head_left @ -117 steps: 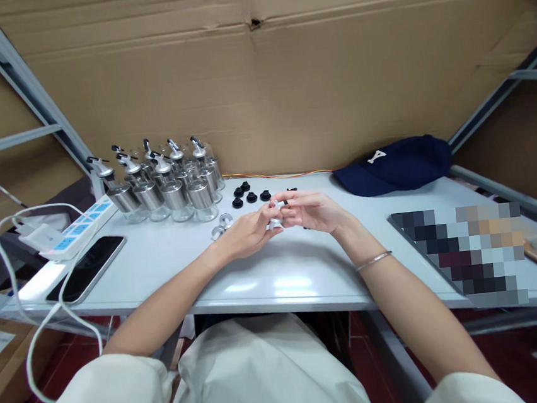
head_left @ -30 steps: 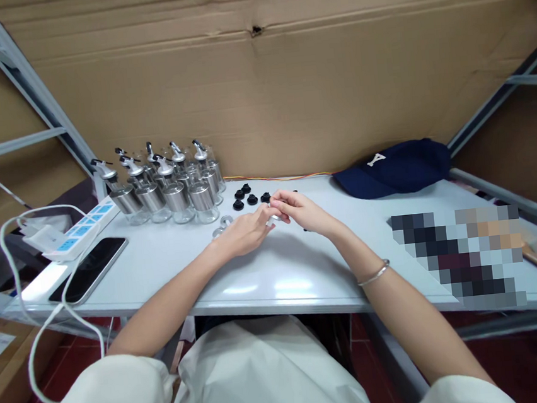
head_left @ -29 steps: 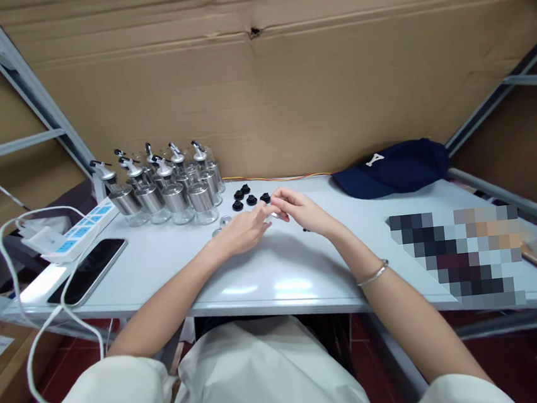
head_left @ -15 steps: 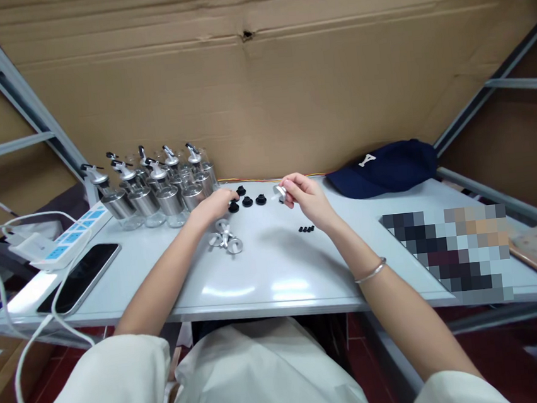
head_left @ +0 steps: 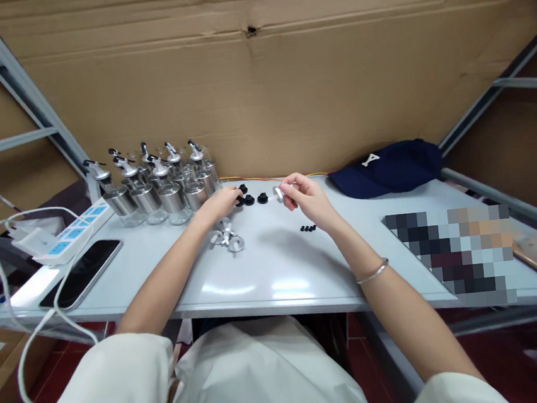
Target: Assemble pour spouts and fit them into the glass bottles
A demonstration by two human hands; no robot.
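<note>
**Fitting pourer parts: a cluster done, a few pieces left**

Working beside the finished glass bottles [head_left: 163, 189], we have our left hand [head_left: 219, 204] stretched to the black stoppers [head_left: 253, 198] lying just right of them, fingers curled onto the nearest one; whether it is actually gripped we cannot tell. Our right hand [head_left: 306, 199], further right of the bottles, pinches a small silver spout cap [head_left: 278, 193] between thumb and fingertips, held clear of the white table [head_left: 279, 270].

Judging by how things lie, most of the work looks done: the bottles already wear their metal pourers and stand in a tight group. What seems left is small: the few stoppers, the loose silver pieces [head_left: 227, 238] in front of the bottles, and some tiny black bits [head_left: 308, 228] further right. Far to the right of the bottles rests a navy cap [head_left: 389, 168]; to their left, a phone [head_left: 81, 273] and a power strip [head_left: 70, 235].
</note>
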